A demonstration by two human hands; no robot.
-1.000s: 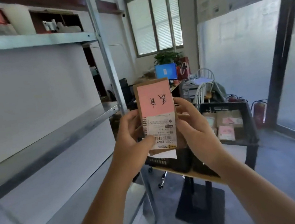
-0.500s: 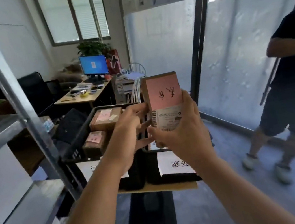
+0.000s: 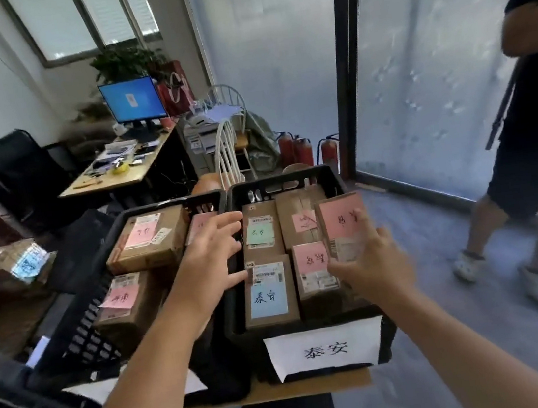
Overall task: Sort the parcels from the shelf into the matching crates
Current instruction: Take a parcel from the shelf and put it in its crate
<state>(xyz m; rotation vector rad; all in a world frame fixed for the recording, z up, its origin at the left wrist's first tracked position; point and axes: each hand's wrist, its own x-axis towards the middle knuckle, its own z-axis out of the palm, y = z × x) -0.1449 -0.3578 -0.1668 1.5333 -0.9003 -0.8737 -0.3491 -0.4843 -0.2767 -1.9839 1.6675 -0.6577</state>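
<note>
The right hand (image 3: 371,267) holds the pink-labelled parcel (image 3: 343,228) upright in its fingers, over the right crate (image 3: 292,180). The left hand (image 3: 213,263), fingers spread and empty, hovers beside. Next, I judge, lower it into the space beneath those fingers.

Both bare forearms reach forward from the bottom edge. The left hand (image 3: 212,263) is spread, palm down, fingers straight and pointing right. The right hand (image 3: 369,264) is raised further right, its fingers curled up around a parcel (image 3: 343,224), thumb pointing left.
</note>
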